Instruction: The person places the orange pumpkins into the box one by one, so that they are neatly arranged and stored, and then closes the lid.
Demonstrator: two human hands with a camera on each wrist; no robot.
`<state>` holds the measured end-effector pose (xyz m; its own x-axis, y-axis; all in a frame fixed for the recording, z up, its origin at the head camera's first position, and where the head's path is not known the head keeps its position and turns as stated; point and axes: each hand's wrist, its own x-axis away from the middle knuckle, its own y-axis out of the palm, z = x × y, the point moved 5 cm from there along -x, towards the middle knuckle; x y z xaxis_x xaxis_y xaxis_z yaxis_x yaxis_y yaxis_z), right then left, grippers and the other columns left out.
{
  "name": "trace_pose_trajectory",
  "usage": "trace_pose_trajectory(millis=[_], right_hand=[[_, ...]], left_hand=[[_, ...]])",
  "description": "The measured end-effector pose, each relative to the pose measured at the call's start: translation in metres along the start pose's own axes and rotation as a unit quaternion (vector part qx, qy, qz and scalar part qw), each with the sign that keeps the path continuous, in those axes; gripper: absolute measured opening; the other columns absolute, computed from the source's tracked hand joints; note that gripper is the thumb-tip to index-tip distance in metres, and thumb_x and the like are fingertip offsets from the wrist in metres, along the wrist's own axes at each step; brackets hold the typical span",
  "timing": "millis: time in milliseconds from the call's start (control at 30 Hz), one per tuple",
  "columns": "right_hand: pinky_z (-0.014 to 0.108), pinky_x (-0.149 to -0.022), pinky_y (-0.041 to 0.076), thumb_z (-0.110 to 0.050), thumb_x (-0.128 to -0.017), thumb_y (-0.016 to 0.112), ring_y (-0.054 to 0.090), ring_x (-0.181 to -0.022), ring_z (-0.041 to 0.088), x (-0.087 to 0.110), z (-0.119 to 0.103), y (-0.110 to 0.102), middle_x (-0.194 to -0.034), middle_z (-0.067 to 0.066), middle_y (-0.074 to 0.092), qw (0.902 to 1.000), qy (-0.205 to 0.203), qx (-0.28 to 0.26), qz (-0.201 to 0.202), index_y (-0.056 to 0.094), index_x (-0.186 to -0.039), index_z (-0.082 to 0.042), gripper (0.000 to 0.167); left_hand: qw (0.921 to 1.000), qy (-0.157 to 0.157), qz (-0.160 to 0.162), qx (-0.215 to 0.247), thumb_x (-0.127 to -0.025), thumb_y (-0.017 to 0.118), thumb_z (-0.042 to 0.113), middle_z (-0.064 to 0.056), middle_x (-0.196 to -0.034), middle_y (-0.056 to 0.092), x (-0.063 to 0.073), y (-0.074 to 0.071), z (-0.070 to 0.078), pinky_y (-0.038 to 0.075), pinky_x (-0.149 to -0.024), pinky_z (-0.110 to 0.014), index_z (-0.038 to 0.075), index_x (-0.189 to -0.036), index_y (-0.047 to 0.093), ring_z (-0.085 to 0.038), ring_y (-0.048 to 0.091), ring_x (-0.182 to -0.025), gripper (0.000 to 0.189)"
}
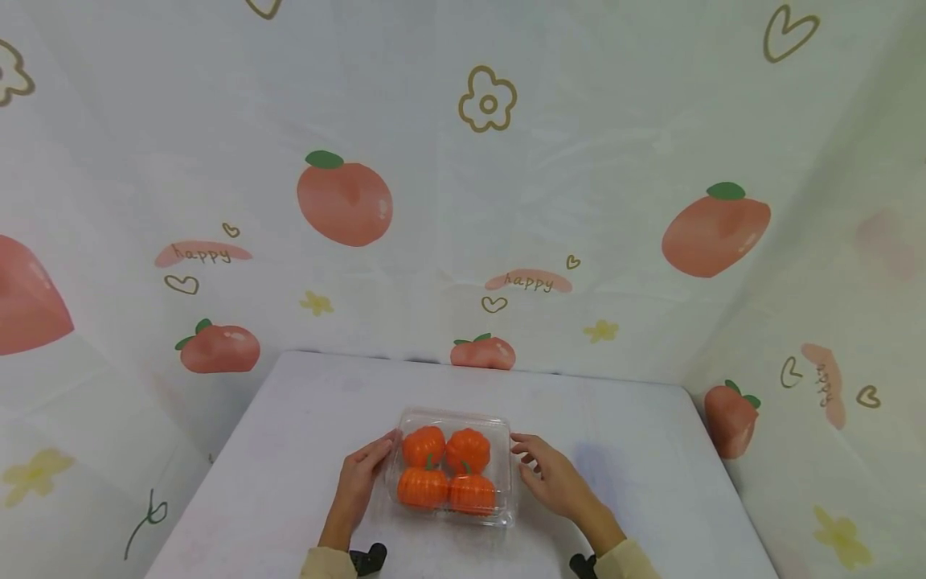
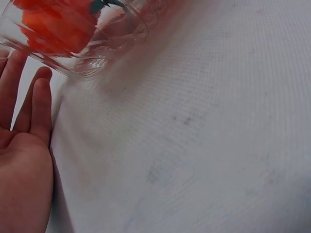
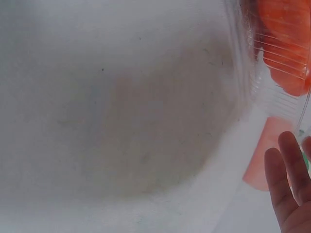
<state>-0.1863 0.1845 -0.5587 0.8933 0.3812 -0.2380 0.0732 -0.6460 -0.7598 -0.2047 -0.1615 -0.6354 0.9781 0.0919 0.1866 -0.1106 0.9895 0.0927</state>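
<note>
A clear plastic clamshell box point(image 1: 504, 450) lies on the table with several small orange pumpkins point(image 1: 469, 450) inside. The pumpkins have green stems. At the box's left side is my left hand point(image 1: 356, 482), its fingers extended and the fingertips against the box edge. My right hand point(image 1: 555, 486) is by the right side with fingers loosely bent; whether it touches the plastic I cannot tell. The left wrist view has the box point(image 2: 87, 65) above straight fingers point(image 2: 42, 104). In the right wrist view, relaxed fingers point(image 3: 278, 179) sit just below the box's ribbed wall point(image 3: 248, 63).
A white-covered table point(image 1: 311, 418) surrounds the box. Behind it and along both sides hangs a pale cloth point(image 1: 427, 177) printed with peaches, flowers and hearts. Small black objects point(image 1: 369, 559) show at both sleeve cuffs.
</note>
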Motion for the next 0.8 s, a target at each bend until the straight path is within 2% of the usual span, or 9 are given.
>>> trace_pose_trajectory(millis=[200,267,367,500,600,800], right_hand=[[0.029,-0.081,0.061,-0.026,-0.100,0.065,0.070,-0.098,0.013,0.002,0.003,0.003,-0.124,0.000,0.071,0.9978,0.056,-0.022,-0.026,0.054,-0.144,-0.013,0.047],[0.029,-0.083,0.061,-0.028,-0.099,0.066,0.070,-0.099,0.012,0.003,0.005,0.005,-0.128,0.000,0.070,0.9968,0.066,-0.027,-0.035,0.052,-0.146,-0.014,0.051],[0.030,-0.084,0.062,-0.026,-0.099,0.065,0.069,-0.100,0.011,0.004,0.007,0.007,-0.143,0.003,0.062,0.9965,0.064,-0.025,-0.047,0.052,-0.147,-0.013,0.052],[0.033,-0.083,0.062,-0.018,-0.096,0.064,0.070,-0.098,0.012,0.004,0.008,0.009,-0.157,0.009,0.048,0.9975,0.042,-0.028,-0.049,0.053,-0.147,-0.007,0.053],[0.028,-0.080,0.062,-0.016,-0.095,0.064,0.069,-0.095,0.011,0.003,0.008,0.009,-0.157,0.012,0.047,0.9978,0.031,-0.035,-0.047,0.050,-0.148,-0.004,0.056],[0.022,-0.080,0.060,-0.017,-0.095,0.063,0.067,-0.094,0.009,0.003,0.014,0.013,-0.164,0.014,0.034,0.9928,0.046,-0.079,-0.078,0.039,-0.156,-0.004,0.067]], left_hand=[[0.9998,-0.012,-0.001,-0.016,-0.099,0.066,0.037,-0.001,-0.134,0.070,-0.001,0.000,0.001,0.048,-0.094,-0.004,0.007,-0.135,0.067,0.012,0.064,-0.113,0.047],[0.9997,-0.018,0.000,-0.019,-0.098,0.067,0.036,-0.001,-0.135,0.070,-0.001,0.000,0.001,0.048,-0.095,-0.005,0.008,-0.135,0.067,0.013,0.063,-0.112,0.047],[0.9992,-0.026,0.001,-0.030,-0.096,0.070,0.038,-0.001,-0.137,0.068,-0.002,0.001,0.002,0.049,-0.096,-0.006,0.010,-0.137,0.066,0.014,0.062,-0.111,0.049],[0.9976,-0.034,0.012,-0.059,-0.094,0.072,0.041,0.001,-0.139,0.067,-0.005,0.003,0.004,0.051,-0.106,-0.020,0.017,-0.137,0.067,-0.002,0.062,-0.127,0.050],[0.9965,-0.035,0.021,-0.072,-0.094,0.072,0.040,0.002,-0.139,0.067,-0.007,0.006,0.005,0.049,-0.112,-0.033,0.019,-0.136,0.067,-0.017,0.057,-0.138,0.047],[0.9958,-0.018,0.021,-0.088,-0.096,0.070,0.039,-0.002,-0.141,0.066,-0.010,0.010,0.009,0.049,-0.112,-0.037,0.017,-0.138,0.065,-0.024,0.055,-0.140,0.048]])
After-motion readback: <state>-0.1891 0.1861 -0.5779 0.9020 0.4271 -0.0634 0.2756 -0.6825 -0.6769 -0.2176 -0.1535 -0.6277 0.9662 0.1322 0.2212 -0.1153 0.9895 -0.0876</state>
